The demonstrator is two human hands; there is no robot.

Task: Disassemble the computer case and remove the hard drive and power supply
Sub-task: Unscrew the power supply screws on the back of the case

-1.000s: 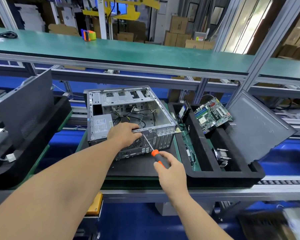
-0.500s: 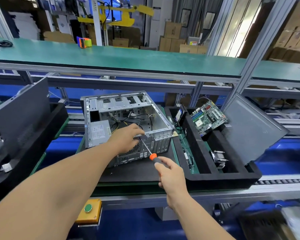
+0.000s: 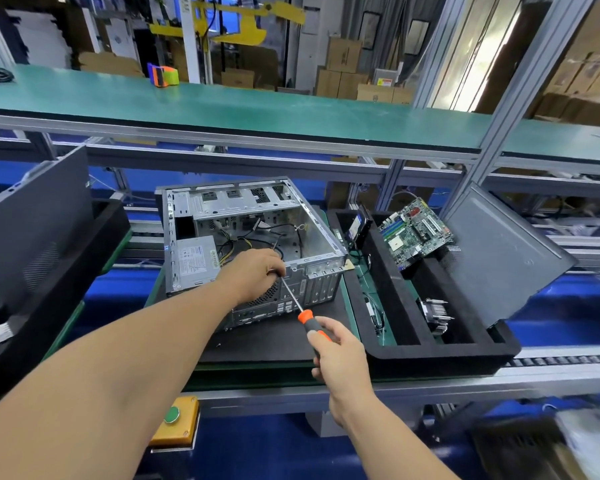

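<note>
Orange-handled screwdriver (image 3: 306, 318) between right-hand fingers (image 3: 321, 336), tip at case (image 3: 321, 275)

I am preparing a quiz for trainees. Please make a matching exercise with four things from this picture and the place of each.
Things:
1. orange-handled screwdriver
2. green motherboard circuit board
3. grey metal power supply box
4. yellow box with green push button

Places:
A. under the bench's front edge
B. inside the open grey metal computer case
C. in the right hand
D. leaning in the black foam tray

Pairs: 1-C, 2-D, 3-B, 4-A
</note>
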